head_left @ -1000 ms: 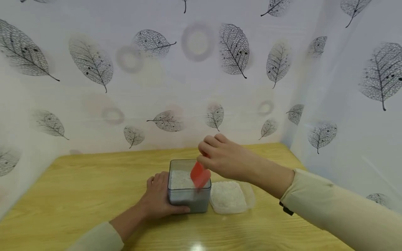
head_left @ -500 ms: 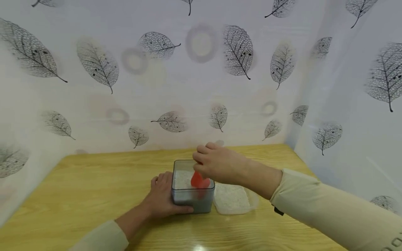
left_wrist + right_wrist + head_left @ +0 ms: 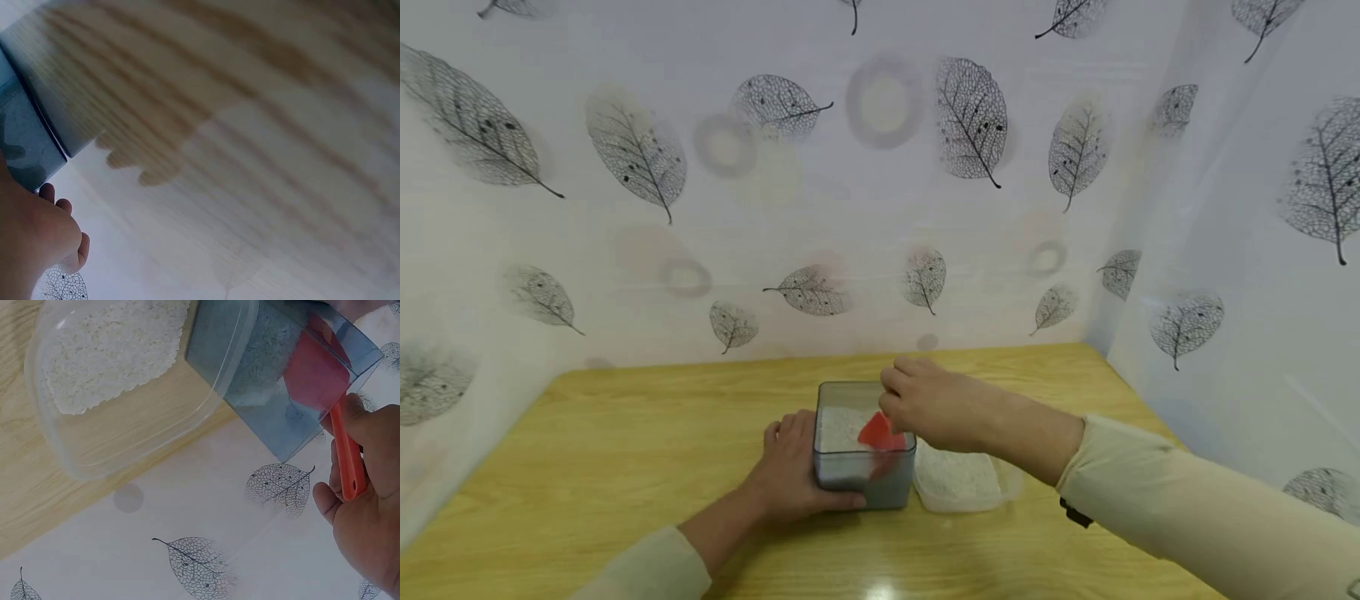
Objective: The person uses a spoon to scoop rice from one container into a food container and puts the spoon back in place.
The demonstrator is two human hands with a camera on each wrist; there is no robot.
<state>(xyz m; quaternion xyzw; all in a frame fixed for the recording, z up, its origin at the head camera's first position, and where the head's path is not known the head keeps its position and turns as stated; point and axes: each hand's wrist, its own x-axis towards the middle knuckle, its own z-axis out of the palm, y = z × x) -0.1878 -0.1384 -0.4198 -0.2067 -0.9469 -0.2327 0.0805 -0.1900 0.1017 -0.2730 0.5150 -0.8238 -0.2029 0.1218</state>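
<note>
A clear bluish square bin (image 3: pixel 868 483) holds white rice (image 3: pixel 835 429) in the head view. My left hand (image 3: pixel 793 471) grips the bin's left side, its thumb lying across the front wall. In the left wrist view, that hand (image 3: pixel 44 237) is beside the bin (image 3: pixel 25 125), partly cut off by the frame. My right hand (image 3: pixel 936 404) grips the handle of a red scoop (image 3: pixel 878 432), whose head is tilted down inside the bin's right part. The right wrist view shows fingers curled about the scoop handle (image 3: pixel 347 453); how much rice the scoop holds is hidden.
Right of the bin stands a low clear plastic container (image 3: pixel 1011 487) with a heap of rice (image 3: pixel 958 475). Both rest on a wood-grain table (image 3: pixel 662 433). A leaf-printed curtain (image 3: pixel 865 200) rises behind the table and along its sides.
My right hand has come down, and the scoop has gone deeper into the bin. Since half a second ago, the hand has shifted slightly right and lower. My left hand keeps its hold.
</note>
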